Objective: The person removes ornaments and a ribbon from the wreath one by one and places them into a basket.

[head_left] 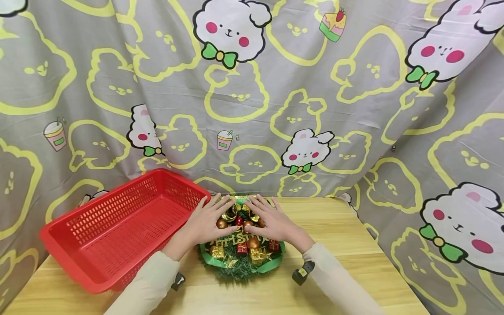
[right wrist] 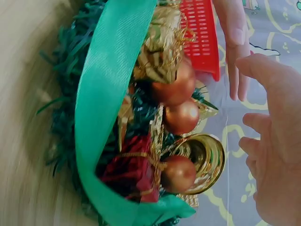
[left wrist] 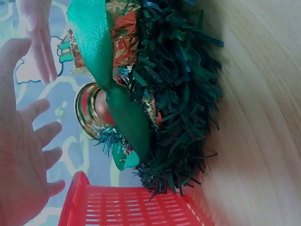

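Observation:
On the table lies a Christmas wreath [head_left: 238,274] of green tinsel, with a green ribbon [right wrist: 106,70], copper baubles [right wrist: 182,116], small gold and red wrapped gift boxes [head_left: 242,249], gold bells [right wrist: 217,162] and gold lettering [head_left: 228,240]. My left hand [head_left: 202,222] is above its left side, fingers spread and fairly straight. Mirroring it, my right hand [head_left: 275,223] is over the right side with fingers extended. Both wrist views show a gap between palm and decorations. The hands hide part of the wreath's upper half in the head view.
A red plastic basket [head_left: 118,223] with perforated walls stands left of the wreath, close to my left forearm. Behind the wooden table [head_left: 334,245] hangs a grey curtain [head_left: 252,109] printed with cartoon animals. A small black wrist camera [head_left: 303,272] sits by the right cuff.

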Motion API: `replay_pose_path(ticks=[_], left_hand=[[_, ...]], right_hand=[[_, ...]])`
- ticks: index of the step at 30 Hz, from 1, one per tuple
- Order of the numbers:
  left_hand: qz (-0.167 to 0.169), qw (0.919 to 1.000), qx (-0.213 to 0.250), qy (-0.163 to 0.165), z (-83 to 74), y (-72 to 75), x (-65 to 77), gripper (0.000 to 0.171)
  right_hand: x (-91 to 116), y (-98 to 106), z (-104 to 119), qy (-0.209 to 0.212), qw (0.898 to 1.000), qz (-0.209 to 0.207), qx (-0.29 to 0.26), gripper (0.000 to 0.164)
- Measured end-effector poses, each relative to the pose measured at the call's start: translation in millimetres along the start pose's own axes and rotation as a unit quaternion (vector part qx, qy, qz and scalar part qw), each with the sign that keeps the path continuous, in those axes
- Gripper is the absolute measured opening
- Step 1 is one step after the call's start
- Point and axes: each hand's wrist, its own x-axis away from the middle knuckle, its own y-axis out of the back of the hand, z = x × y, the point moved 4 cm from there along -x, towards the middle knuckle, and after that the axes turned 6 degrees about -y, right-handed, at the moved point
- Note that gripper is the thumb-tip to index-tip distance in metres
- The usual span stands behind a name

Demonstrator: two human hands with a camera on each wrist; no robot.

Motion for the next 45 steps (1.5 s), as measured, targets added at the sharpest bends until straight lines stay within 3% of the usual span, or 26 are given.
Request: replay_pose_path(ticks=[17,24,36,45], left_hand=[[-0.013,0.9995,0.001,-0.030,1.3,-6.7,4.0,0.081],[-0.013,0.9987,-0.009,-0.048,0.6,-10.0,4.0,0.080],[-0.003,0.9984,0.002,-0.056,-2.0,-15.3,2.4,0.079],[0.002,0.9979,0.013,-0.064,-0.9,-14.5,3.9,0.073]], right_hand=[[24,1,-38,0.014,0.999,-0.025,0.016,0.078],[30,-4,-54,0.006,1.000,-0.014,0.013,0.077],[31,-16,-70,0.018,0.999,0.006,0.027,0.061],[33,-24,-77,0.006,0.999,0.031,0.041,0.063]])
